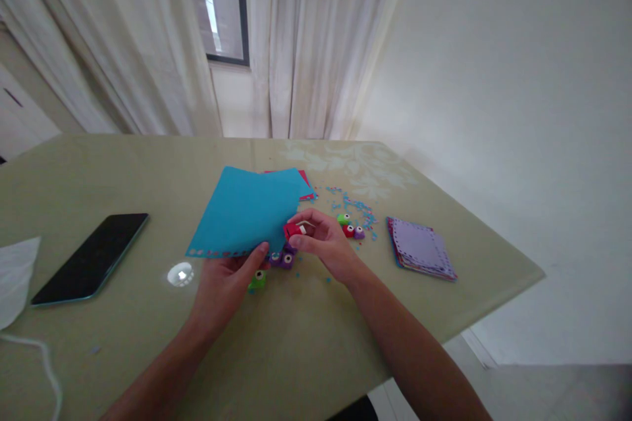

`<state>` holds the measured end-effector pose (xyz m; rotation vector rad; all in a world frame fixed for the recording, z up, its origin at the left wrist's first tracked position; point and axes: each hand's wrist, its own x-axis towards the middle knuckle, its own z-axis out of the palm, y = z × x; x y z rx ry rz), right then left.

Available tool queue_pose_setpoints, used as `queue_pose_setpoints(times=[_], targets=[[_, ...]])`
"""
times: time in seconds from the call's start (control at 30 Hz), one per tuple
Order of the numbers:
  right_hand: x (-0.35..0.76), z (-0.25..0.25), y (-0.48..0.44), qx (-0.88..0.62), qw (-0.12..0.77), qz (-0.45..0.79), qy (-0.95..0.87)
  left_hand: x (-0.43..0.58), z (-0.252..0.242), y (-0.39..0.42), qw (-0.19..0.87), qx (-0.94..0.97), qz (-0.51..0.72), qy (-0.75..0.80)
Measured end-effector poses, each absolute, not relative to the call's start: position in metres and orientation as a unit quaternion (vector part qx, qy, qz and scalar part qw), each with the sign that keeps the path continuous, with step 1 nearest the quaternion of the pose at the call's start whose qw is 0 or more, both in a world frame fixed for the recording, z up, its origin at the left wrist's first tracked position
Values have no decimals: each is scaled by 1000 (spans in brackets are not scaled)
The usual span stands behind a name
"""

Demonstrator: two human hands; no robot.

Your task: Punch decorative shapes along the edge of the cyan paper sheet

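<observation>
A blue sheet of paper is held up above the table, a row of small holes along its lower edge. My left hand grips that edge, thumb on top and fingers underneath. In my right hand is a small red craft punch, pinched between thumb and fingers at the sheet's right edge. Whether the paper sits inside its slot I cannot tell. Just below the sheet lie purple craft punches with eye shapes and a green craft punch, partly hidden by my left hand.
Beyond my right hand are further green, red and purple punches and scattered paper bits. A stack of purple-topped sheets lies right. Blue and red paper lies behind. Left are a dark-screened tablet, white tissue and cable.
</observation>
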<state>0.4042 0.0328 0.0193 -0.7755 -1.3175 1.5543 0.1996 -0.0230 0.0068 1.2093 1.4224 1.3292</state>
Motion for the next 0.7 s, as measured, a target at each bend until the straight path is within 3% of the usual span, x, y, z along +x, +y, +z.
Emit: queue_pose_setpoints(times=[0.27,0.47,0.7], targets=[[404,22,33,-337,465,639,-512,193,2,-18,372,432,577,585],[400,20,32,-393,402,617,-551,190,-4,-20,388,435,562,587],[395,14,32,-377,408,628,-546,197,3,-23,409,448,563,561]])
